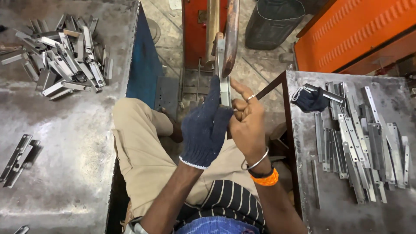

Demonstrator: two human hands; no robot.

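Observation:
My left hand, in a dark blue knitted glove, and my bare right hand together grip a narrow flat metal strip. The strip stands upright in front of me, its top end beside a rusty curved lever of a red machine. A ring, a steel bangle and an orange band are on my right hand and wrist. Below the hands lie my legs in beige trousers.
A heap of bent metal pieces lies on the grey table at the left, with two more pieces near its front. Flat strips and a spare blue glove lie on the right table. An orange cabinet stands behind it.

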